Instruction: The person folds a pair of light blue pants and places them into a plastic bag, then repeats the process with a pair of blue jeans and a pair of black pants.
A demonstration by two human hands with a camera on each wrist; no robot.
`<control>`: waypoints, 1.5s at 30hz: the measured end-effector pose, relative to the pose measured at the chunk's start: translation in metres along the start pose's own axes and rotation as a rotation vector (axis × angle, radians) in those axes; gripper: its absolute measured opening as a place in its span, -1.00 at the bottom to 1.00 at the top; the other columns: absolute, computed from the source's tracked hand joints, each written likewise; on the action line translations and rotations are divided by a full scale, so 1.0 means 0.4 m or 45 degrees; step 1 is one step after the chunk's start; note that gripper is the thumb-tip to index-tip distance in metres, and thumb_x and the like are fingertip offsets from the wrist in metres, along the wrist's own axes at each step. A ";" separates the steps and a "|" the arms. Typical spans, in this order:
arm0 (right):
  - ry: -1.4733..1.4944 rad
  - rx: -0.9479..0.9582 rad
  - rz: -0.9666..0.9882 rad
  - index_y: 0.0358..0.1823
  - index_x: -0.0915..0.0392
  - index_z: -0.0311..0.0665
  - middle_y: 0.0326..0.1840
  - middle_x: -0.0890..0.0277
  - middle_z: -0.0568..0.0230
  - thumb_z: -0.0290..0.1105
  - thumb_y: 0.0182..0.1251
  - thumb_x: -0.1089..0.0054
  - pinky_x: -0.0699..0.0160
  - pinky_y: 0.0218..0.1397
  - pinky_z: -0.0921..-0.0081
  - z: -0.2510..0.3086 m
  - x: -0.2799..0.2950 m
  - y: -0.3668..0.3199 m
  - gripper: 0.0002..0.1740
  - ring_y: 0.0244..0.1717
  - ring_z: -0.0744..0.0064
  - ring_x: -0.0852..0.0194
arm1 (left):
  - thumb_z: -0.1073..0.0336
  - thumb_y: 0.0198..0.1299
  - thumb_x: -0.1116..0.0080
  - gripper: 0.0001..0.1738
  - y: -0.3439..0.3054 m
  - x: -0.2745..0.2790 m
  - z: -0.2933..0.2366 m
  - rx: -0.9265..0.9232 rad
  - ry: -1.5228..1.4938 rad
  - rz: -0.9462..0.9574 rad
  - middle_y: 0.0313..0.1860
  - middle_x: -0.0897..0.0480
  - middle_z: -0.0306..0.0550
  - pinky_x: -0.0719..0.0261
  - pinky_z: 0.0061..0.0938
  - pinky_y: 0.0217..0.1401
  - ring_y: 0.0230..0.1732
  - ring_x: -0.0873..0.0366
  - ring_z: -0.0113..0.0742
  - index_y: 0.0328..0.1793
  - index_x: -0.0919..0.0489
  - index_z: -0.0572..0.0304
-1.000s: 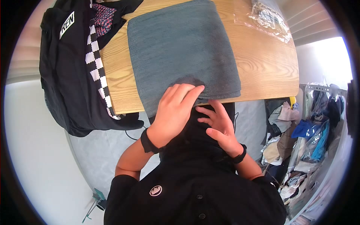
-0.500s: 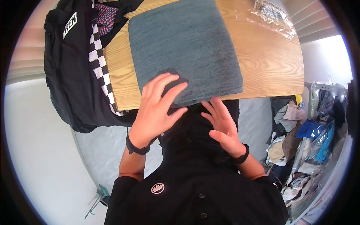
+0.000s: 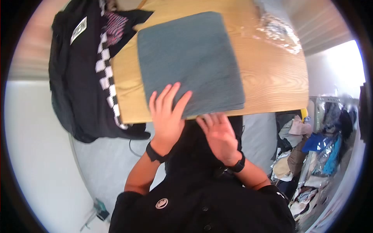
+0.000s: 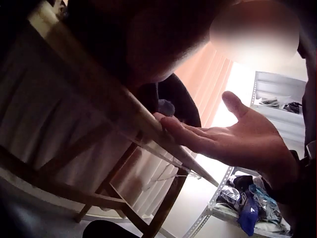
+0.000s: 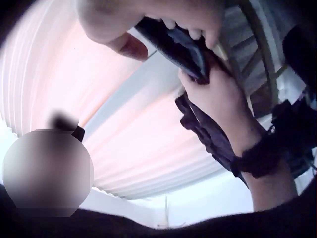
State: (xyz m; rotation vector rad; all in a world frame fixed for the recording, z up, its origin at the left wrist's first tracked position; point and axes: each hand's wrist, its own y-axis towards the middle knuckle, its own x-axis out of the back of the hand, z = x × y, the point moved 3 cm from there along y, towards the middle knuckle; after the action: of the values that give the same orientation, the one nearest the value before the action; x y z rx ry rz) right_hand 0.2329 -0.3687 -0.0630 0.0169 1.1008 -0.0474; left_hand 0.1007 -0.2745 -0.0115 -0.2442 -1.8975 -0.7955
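A folded grey-blue towel (image 3: 192,58) lies on the wooden table (image 3: 272,77), reaching its near edge. Across the towel's near left part rests my left hand (image 3: 167,122), its fingers spread and thumb hidden in the head view. My right hand (image 3: 219,138) is palm up at the near edge, fingertips against or just under the towel. The left wrist view shows the right hand (image 4: 237,144) at the table edge with its thumb raised. In the right wrist view, the left hand (image 5: 218,99) touches the dark fabric edge (image 5: 173,47), its thumb apart from it.
A black garment (image 3: 74,85) with a checkered strip hangs over the table's left side. Clear plastic packaging (image 3: 278,33) lies at the back right. Bagged and loose clothes (image 3: 318,143) fill a rack at the right. A wooden frame (image 4: 163,213) stands below the table.
My left hand has moved left across the towel since the first frame, and its thumb has dropped from sight. The right hand has turned palm up. The dark patch on the towel no longer shows.
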 end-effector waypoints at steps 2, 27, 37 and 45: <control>0.072 -0.063 0.024 0.22 -0.28 -0.22 0.31 -0.25 0.16 -0.47 0.24 -0.18 0.06 0.59 0.09 0.005 0.012 0.006 -0.49 0.53 0.11 -0.02 | 0.65 -0.32 -0.06 -0.23 0.015 0.006 -0.004 -0.019 -0.030 0.002 0.35 -0.45 -0.04 -0.15 0.04 0.45 0.39 -0.34 0.02 0.19 -0.60 -0.01; -2.951 0.403 -2.727 0.31 -0.42 -0.05 0.12 -0.64 0.36 0.06 0.30 -0.11 0.41 0.47 -0.46 1.598 0.098 -0.669 -0.39 0.40 0.23 -0.32 | 0.21 0.10 -0.21 -0.35 0.033 -0.007 -0.067 -0.276 0.049 0.213 0.48 -0.30 0.14 0.08 0.15 0.55 0.54 -0.13 0.17 0.37 -0.41 0.20; -3.904 1.383 -2.208 0.03 -0.67 -0.04 0.07 -0.64 0.29 -0.21 0.39 -0.10 -0.41 0.20 0.26 1.496 0.094 -0.724 -0.71 0.10 0.21 -0.54 | 0.27 0.00 -0.30 -0.33 0.068 0.000 -0.086 -0.279 -0.069 0.204 0.43 -0.35 0.19 -0.07 0.10 0.47 0.46 -0.22 0.20 0.31 -0.45 0.22; -3.445 0.806 -3.130 0.22 -0.58 0.19 0.07 -0.66 0.21 0.32 0.35 0.16 -0.38 0.05 -0.35 1.871 0.229 -0.993 -0.38 0.07 -0.13 -0.59 | 0.18 -0.03 -0.42 -0.31 0.064 -0.011 -0.114 -0.073 -0.129 0.146 0.42 -0.36 0.14 -0.13 0.09 0.39 0.42 -0.28 0.12 0.30 -0.52 0.10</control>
State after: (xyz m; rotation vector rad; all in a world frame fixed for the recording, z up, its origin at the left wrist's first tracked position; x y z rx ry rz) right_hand 0.9225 -0.7962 0.1982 0.7145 2.5114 2.1225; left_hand 0.1489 -0.2829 0.0072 -0.4323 -1.9378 -0.7735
